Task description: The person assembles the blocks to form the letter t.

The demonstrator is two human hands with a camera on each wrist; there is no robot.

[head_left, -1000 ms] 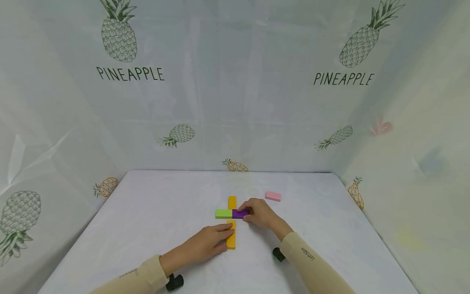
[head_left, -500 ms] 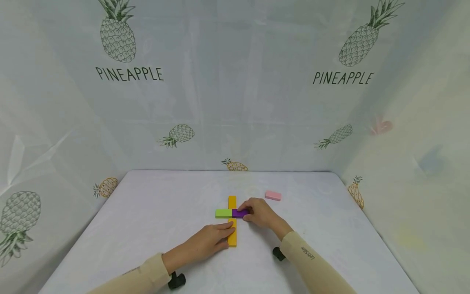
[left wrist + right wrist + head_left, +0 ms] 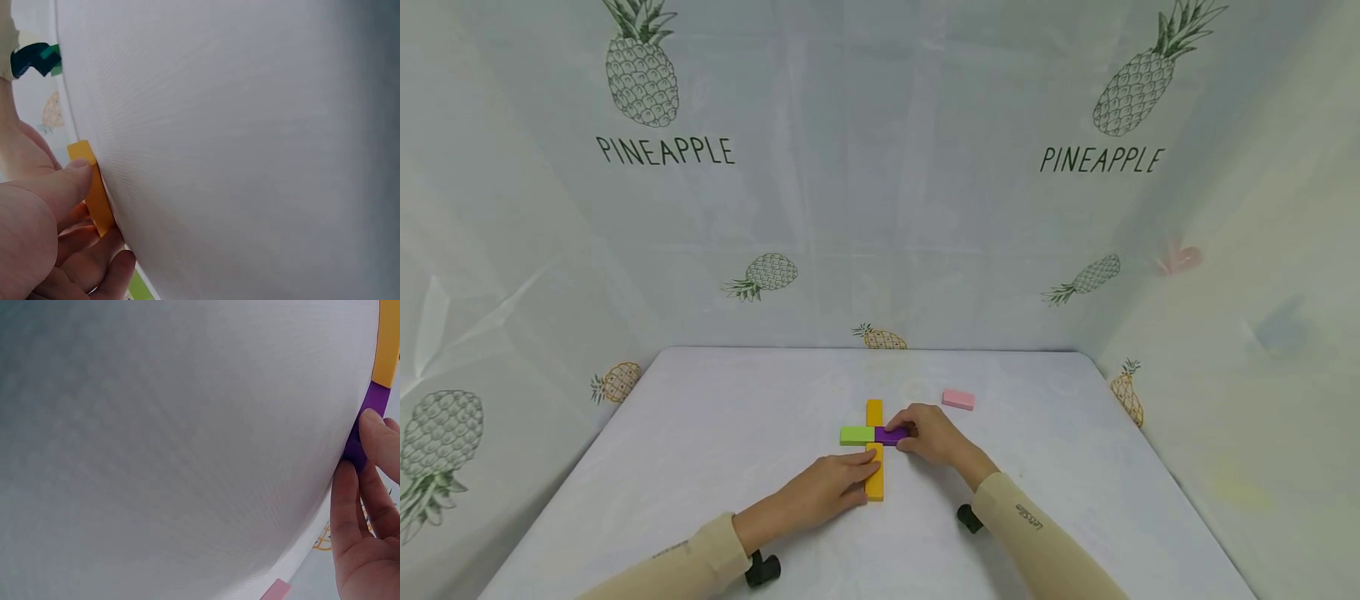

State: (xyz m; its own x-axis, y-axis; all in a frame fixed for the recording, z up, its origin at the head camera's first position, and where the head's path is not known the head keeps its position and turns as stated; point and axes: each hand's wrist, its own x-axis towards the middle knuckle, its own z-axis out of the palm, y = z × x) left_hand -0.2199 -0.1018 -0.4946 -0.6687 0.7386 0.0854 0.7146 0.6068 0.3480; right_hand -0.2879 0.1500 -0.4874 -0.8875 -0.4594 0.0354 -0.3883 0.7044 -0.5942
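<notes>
Flat rectangular blocks form a cross on the white table. My left hand (image 3: 823, 492) holds the near yellow block (image 3: 875, 485), thumb at its near end and fingers along its left side and top. That block's far end meets the row made by a lime green block (image 3: 857, 436) and a purple block (image 3: 892, 436). My right hand (image 3: 931, 435) pinches the purple block's right part between thumb and fingers, as the right wrist view shows, where the purple block (image 3: 354, 450) is partly covered. Beyond the row, a second yellow block (image 3: 875, 412) points away from me.
A pink block (image 3: 958, 400) lies alone behind my right hand. Black wrist cameras (image 3: 763, 570) hang under both sleeves, close over the table (image 3: 760, 400). A pineapple-print curtain (image 3: 880, 208) rises behind the table's far edge and along its sides.
My left hand has slid the near yellow block forward and slightly right, closing the gap to the green and purple row. The right hand and the other blocks have stayed in place.
</notes>
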